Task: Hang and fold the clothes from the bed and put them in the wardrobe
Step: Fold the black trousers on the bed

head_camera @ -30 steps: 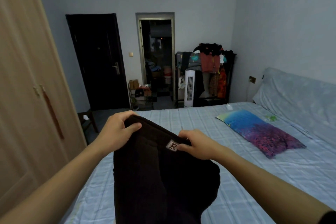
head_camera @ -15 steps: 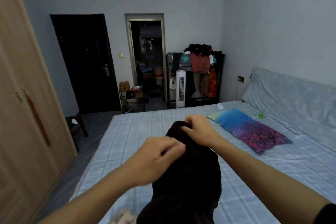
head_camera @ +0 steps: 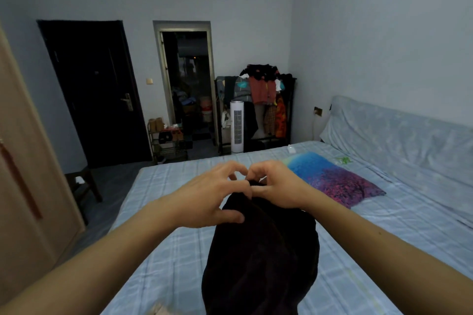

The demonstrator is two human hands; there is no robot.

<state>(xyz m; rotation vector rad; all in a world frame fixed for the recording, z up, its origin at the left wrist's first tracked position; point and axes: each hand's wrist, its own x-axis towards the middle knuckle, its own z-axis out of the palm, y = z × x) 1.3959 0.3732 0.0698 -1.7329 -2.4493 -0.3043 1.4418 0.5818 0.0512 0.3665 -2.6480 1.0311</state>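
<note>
The big bed (head_camera: 179, 258) with its blue checked sheet fills the lower half of the view, and the light wood wardrobe (head_camera: 28, 186) stands off to the left, its doors closed. A bright blue and purple pillow (head_camera: 330, 176) lies further back on the right.

A dark garment (head_camera: 261, 258) is held up above the bed, right in front of the person. It hangs long ways, from the top edge by the hands straight down toward the bottom of the view, where the rest goes out of sight.

Both hands are close together at that top edge. The right hand (head_camera: 276, 186) pinches the bunched top of the cloth. The left hand (head_camera: 212, 194) has its thumb on the near face of the cloth and curled fingers up at the top edge, almost touching the right hand. Both are just as near to the cloth.

I think the hands must slide apart along the top edge to spread it flat for folding.
</note>
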